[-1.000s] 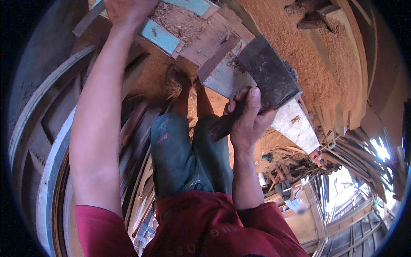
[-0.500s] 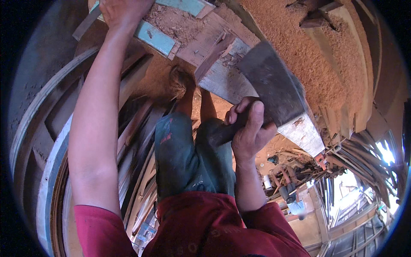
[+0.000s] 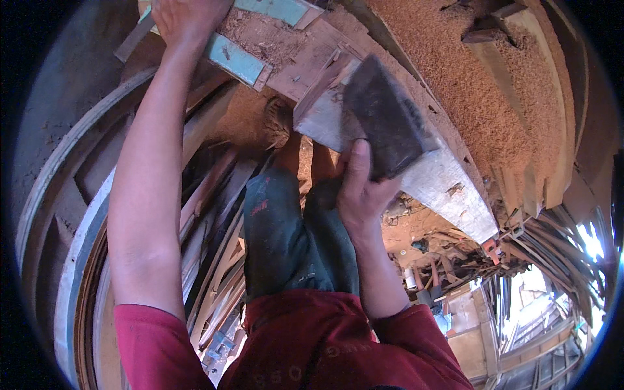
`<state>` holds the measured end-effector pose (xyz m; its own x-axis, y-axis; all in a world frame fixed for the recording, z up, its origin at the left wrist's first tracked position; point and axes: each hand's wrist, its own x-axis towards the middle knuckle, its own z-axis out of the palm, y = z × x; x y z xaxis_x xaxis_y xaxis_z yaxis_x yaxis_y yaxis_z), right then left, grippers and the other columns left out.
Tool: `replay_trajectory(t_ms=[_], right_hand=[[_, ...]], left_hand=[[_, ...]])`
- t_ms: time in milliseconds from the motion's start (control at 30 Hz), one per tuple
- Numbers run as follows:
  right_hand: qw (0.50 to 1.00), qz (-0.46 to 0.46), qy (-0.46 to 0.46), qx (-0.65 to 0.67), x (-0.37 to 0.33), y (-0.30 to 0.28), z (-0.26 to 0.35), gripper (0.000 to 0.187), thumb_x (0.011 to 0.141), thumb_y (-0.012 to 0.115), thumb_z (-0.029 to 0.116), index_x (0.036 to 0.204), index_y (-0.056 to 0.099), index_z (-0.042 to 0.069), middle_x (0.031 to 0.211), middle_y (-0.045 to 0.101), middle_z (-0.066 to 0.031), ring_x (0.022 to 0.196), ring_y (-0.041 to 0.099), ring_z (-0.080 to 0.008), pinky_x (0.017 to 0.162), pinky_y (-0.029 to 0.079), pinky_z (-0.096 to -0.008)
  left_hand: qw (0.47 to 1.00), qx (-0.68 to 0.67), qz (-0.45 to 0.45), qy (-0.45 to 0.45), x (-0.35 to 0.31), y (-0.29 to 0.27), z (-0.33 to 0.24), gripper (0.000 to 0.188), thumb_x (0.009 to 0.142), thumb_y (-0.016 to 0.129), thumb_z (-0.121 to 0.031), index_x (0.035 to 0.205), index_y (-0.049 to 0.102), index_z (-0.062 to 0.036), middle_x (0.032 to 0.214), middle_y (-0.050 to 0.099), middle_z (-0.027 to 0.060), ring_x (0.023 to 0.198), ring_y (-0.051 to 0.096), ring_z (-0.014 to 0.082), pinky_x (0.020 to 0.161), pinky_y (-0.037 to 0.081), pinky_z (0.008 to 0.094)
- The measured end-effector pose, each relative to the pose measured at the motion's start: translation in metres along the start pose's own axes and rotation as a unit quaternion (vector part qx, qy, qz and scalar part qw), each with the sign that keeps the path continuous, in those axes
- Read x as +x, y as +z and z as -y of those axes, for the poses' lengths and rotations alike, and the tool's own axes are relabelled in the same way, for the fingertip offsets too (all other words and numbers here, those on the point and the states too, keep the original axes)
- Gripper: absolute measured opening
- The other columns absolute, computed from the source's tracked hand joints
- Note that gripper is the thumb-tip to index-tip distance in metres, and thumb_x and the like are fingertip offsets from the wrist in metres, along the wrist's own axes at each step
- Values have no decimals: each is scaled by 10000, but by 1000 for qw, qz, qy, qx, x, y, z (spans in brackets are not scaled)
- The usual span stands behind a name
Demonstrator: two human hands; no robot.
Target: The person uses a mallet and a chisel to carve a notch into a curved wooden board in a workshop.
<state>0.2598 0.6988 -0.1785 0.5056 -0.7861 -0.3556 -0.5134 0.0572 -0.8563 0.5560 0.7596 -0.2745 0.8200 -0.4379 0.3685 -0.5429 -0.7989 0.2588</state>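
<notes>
In my right hand (image 3: pixel 367 192) is a dark, block-headed tool (image 3: pixel 383 117) with a short handle. My thumb lies along the near side of its broad head, which hangs over a pale, worn beam (image 3: pixel 448 195). At the upper left, the picture's edge cuts off my left hand (image 3: pixel 188 19). It rests at a turquoise-painted wooden piece (image 3: pixel 237 58), and its fingertips are out of sight. A flat grey strip (image 3: pixel 134 39) sticks out beside that hand. An upright bit of wood (image 3: pixel 318 84) stands on the beam near the tool.
Orange-brown sawdust (image 3: pixel 448 78) covers a broad surface beyond the beam. Long timber pieces (image 3: pixel 214 188) lean at my left, beside a curved pale-edged frame (image 3: pixel 84 123). Scrap wood (image 3: pixel 448 253) lies on the floor to the right. A second turquoise piece (image 3: pixel 279 8) is at the top.
The tool in my right hand has shifted left, and its head has turned to a steeper slant. My left hand has stayed almost in place.
</notes>
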Motion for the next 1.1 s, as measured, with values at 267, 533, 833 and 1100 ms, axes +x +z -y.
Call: replay_trajectory(t_ms=[267,533,833,1100], right_hand=[[908,36,242,340,14,-22,14,314,1052,527,288,900,496,14,710,544,-66,522,535,-151,489,476,-306],[996,-7,34,84,-2,-25,4,319,1057,512,284,946,506,-15,743,543,-73,568,557,-166,519,491,-324],[931,11,205,302,5,-13,1,312,1054,526,272,949,491,-19,717,531,-89,518,532,-163,473,473,-319],[953,-64,34,293,7,-27,-1,379,1062,510,285,835,501,-18,708,532,-86,525,538,-161,473,471,-319]], left_hand=[[999,17,-25,12,-1,3,-1,356,753,773,-210,1038,619,-62,1019,655,180,994,624,379,848,491,482],[999,18,-33,21,-2,5,0,377,754,774,-219,1077,643,-73,1023,665,172,988,629,376,854,503,468],[999,19,-26,17,0,3,-3,370,752,776,-203,1065,639,-62,1003,657,168,976,630,377,839,500,468],[999,24,-22,20,-1,3,-3,362,754,782,-216,1051,634,-72,987,658,165,942,630,377,813,504,468]])
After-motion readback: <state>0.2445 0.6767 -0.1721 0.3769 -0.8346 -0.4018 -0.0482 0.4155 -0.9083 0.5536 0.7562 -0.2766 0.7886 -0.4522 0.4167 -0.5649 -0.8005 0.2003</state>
